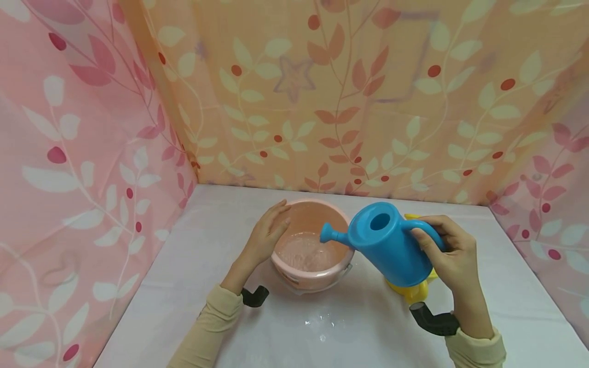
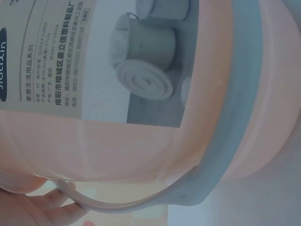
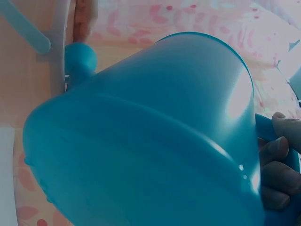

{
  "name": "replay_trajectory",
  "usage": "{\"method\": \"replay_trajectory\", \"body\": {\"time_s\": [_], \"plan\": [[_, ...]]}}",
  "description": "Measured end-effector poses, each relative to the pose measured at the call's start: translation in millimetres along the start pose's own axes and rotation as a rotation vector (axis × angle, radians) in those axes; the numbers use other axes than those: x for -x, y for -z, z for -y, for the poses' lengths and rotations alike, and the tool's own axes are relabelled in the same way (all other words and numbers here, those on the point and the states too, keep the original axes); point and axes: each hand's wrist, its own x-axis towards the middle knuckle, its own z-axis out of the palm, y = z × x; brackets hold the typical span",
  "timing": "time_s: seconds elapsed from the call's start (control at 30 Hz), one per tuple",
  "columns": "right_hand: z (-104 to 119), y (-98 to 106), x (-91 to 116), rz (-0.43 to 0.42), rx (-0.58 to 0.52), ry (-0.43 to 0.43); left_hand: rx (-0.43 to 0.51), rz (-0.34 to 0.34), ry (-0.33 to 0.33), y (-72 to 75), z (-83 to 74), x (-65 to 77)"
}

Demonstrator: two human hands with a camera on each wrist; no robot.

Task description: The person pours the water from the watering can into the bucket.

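My right hand (image 1: 448,250) grips the handle of a blue watering can (image 1: 391,250). The can is off the table and tipped left, its spout head over the pink bucket (image 1: 317,276). Churned, clear water (image 1: 306,250) lies in the bucket. Against the bucket's left rim rests my left hand (image 1: 267,235), its fingers fairly straight. In the left wrist view, fingertips (image 2: 63,197) touch the bucket near its carrying handle (image 2: 188,188), below a printed label. From the right wrist, the can's base (image 3: 117,155) shows water drops, and fingers (image 3: 277,176) curl round its handle.
A yellow object (image 1: 416,291), mostly hidden by the can, stands on the white table (image 1: 221,214). Spilled water drops (image 1: 322,322) lie in front of the bucket. Leaf-patterned cloth (image 1: 294,102) hangs behind and at both sides.
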Motion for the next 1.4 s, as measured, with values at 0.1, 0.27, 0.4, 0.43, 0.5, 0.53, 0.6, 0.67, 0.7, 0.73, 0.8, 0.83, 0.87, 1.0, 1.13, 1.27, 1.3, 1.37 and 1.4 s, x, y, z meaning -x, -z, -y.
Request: {"method": "replay_trajectory", "body": {"time_s": [0.1,0.27,0.4,0.43,0.5,0.53,0.6,0.67,0.7,0.73,0.8,0.83,0.87,1.0,1.13,1.27,1.3,1.37,1.4], "plan": [[0.6,0.0,0.1,0.007,0.016,-0.008,0.0,-0.002,0.008,-0.4,0.5,0.4],[1.3,0.3,0.0,0.015,0.039,-0.019,0.003,-0.004,0.005,-1.0,1.6,0.7],[1.3,0.4,-0.3,0.015,0.036,-0.014,0.002,-0.005,0.002,-1.1,1.7,0.4],[1.3,0.3,-0.4,0.016,0.036,-0.015,0.002,-0.005,0.001,-1.0,1.7,0.5],[1.5,0.2,-0.7,0.019,0.038,-0.019,0.002,-0.006,0.0,-1.0,1.7,0.5],[1.5,0.3,-0.7,0.019,0.041,-0.021,0.002,-0.006,0.0,-1.0,1.6,0.5],[1.5,0.1,-0.9,0.021,0.041,-0.021,0.004,-0.007,-0.001,-1.0,1.4,0.6],[1.4,0.0,-0.9,0.021,0.043,-0.022,0.006,-0.008,-0.001,-1.2,1.3,0.6],[1.4,0.0,-0.9,0.021,0.043,-0.023,0.007,-0.007,0.0,-1.2,1.3,0.6],[1.2,0.1,-1.0,0.02,0.042,-0.021,0.008,-0.008,0.001,-1.2,1.1,0.6],[1.0,0.0,-1.1,0.019,0.039,-0.019,0.009,-0.007,0.005,-1.3,0.9,0.5],[1.0,0.1,-1.3,0.019,0.036,-0.019,0.01,-0.007,0.005,-1.2,0.7,0.3],[0.9,0.1,-1.5,0.018,0.031,-0.014,0.011,-0.006,0.006,-1.1,0.5,0.3],[0.7,-0.1,-2.5,0.014,0.008,0.003,0.013,-0.006,0.005,-0.5,-0.2,-0.1],[0.2,-0.7,-3.5,0.01,-0.007,0.011,0.013,-0.004,-0.001,0.0,-0.7,-0.2],[0.1,-1.2,-4.1,0.013,0.006,0.004,0.015,-0.001,0.001,-0.1,-0.1,-0.2],[0.2,-1.5,-4.3,0.016,0.011,0.0,0.017,-0.002,0.002,-0.3,0.1,-0.1],[0.7,-1.7,-4.8,0.024,0.022,-0.005,0.021,-0.005,0.0,-0.6,0.9,-0.3],[0.8,-1.9,-5.2,0.028,0.023,-0.005,0.023,-0.005,-0.002,-0.8,1.3,-0.3]]}}
